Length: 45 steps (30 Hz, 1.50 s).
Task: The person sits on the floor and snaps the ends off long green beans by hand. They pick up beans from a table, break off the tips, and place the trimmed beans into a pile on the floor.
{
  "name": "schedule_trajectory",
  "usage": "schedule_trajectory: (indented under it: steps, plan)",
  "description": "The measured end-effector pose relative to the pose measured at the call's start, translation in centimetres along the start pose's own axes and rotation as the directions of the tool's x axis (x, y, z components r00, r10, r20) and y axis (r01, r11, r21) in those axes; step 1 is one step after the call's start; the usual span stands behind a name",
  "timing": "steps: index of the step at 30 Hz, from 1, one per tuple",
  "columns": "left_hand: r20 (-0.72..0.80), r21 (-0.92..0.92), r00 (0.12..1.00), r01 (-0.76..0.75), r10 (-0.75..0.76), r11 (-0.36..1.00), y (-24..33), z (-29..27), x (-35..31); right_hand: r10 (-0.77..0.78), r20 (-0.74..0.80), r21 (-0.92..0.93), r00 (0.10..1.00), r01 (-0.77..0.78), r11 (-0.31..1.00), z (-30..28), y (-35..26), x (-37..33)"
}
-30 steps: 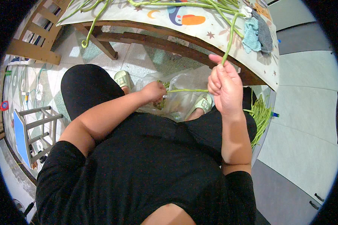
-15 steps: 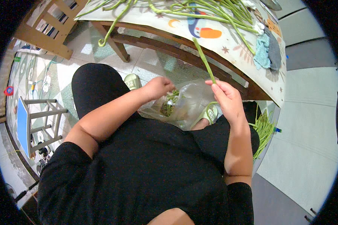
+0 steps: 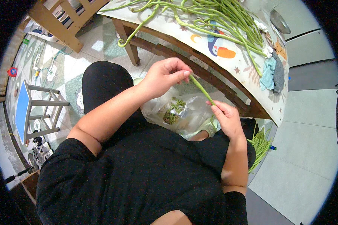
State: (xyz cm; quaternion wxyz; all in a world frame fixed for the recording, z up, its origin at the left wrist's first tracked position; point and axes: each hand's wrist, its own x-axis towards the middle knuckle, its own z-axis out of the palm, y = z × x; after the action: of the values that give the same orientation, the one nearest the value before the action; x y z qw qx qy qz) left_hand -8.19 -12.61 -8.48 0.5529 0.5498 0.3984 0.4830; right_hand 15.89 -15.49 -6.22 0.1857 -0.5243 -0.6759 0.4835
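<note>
Pinching one end of a short green bean piece [image 3: 201, 89], the left hand [image 3: 162, 77] holds it by thumb and fingertips, while the right hand [image 3: 227, 118] grips the other end. The piece slants between both hands, above a clear plastic bag [image 3: 191, 112] of cut beans. Long beans [image 3: 229, 18] lie on the table [image 3: 199, 41].

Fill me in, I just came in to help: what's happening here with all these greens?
A seated person holds one long green bean between both hands, left hand at its upper end, right hand at the lower. A clear plastic bag with short bean pieces sits between their knees. More long beans lie on the table.
</note>
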Motion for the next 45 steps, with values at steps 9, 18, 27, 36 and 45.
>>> schedule_trajectory:
  steps: [9, 18, 27, 36, 45]
  plan:
    - [-0.221, -0.099, 0.975, 0.017, -0.039, 0.995, 0.7, -0.8, 1.7, -0.036, 0.069, 0.377, 0.997, 0.008, 0.926, -0.4, 0.8, -0.3]
    - [0.067, 0.713, 0.892, -0.356, 0.446, 0.604, 3.5, 0.3, 6.5, -0.054, -0.082, 0.756, 0.995, 0.097, 0.647, -1.0, 0.7, -0.6]
    - [0.152, 0.739, 0.820, -0.465, 0.551, 0.488, 3.7, 1.0, 11.4, -0.050, -0.072, 0.843, 0.996, 0.087, 0.530, -1.5, 1.5, -0.5]
    - [-0.103, 0.983, 0.839, 0.004, 0.535, 0.182, 5.7, -3.6, 12.7, -0.041, -0.075, 0.810, 0.996, 0.085, 0.580, -1.7, 0.8, -0.8]
    - [-0.046, 0.768, 0.720, -0.418, 0.693, 0.485, 6.5, -1.8, 8.2, -0.039, -0.083, 0.788, 0.996, 0.090, 0.610, -1.4, 0.8, -0.6]
